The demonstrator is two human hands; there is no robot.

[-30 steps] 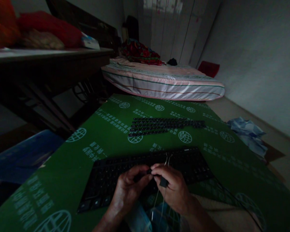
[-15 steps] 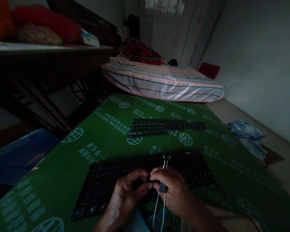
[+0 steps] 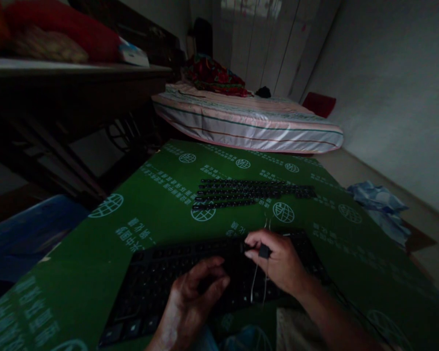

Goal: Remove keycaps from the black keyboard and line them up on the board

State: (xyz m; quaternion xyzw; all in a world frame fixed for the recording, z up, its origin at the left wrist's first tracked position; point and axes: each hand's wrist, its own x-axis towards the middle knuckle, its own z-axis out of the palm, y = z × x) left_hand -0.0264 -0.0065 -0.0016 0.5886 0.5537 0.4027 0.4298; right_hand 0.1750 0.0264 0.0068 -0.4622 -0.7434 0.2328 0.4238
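A black keyboard point(image 3: 131, 297) lies under both hands. My right hand point(image 3: 283, 263) is over its right half, with a wire keycap puller point(image 3: 264, 251) with a black middle lodged in the fingers. Between that hand's thumb and forefinger is a small dark piece point(image 3: 246, 247), which looks like a keycap. My left hand point(image 3: 192, 295) hovers above the middle of the keyboard, thumb and fingers apart, holding nothing visible. Beyond the keyboard, loose black keycaps point(image 3: 234, 186) sit in several rows on the green board point(image 3: 161, 209).
A dark cable point(image 3: 346, 300) runs off the keyboard's right end. Behind the board stands a bed point(image 3: 249, 126) with a striped sheet. At the left is a table point(image 3: 76, 68) with bags on top; crumpled cloth point(image 3: 376, 197) lies on the floor at right.
My hands have come apart. The right one moved away and to the right with the keycap puller and the small dark piece; the left stayed nearly in place, its fingers now open.
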